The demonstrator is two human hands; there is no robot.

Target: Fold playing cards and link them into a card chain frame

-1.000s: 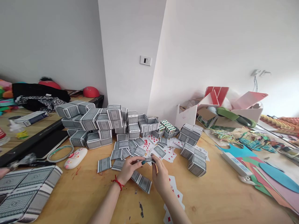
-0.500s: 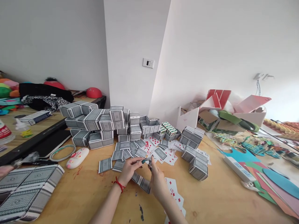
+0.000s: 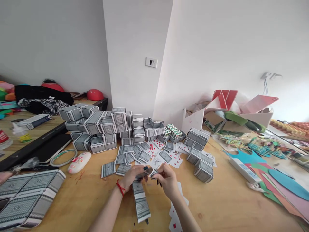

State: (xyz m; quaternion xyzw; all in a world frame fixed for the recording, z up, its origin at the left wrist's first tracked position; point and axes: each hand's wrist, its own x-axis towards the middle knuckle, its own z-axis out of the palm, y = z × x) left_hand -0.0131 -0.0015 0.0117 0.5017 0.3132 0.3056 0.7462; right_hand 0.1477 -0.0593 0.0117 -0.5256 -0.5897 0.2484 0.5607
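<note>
Between my two hands is a chain of folded playing cards (image 3: 142, 206) with grey patterned backs, its far end hanging down toward the front of the table. My left hand (image 3: 130, 178), with a red string bracelet at the wrist, pinches the chain's upper end. My right hand (image 3: 168, 180) is closed on a bent card (image 3: 152, 172) at that same end; the fingers partly hide it. Just beyond lie loose cards (image 3: 108, 169), some face down, others face up (image 3: 156, 161). More face-up cards (image 3: 175, 222) are partly under my right forearm.
Stacked card blocks (image 3: 103, 125) stand at the back left, with more blocks (image 3: 204, 170) at the right. A large card panel (image 3: 31, 196) lies at the near left, by a white mouse (image 3: 79, 162). A power strip (image 3: 245, 170) and coloured sheets (image 3: 287, 183) lie right.
The card chain has swung from slanting right to hanging toward the front. My right hand has turned and moved slightly right, and a bent card now shows between the hands.
</note>
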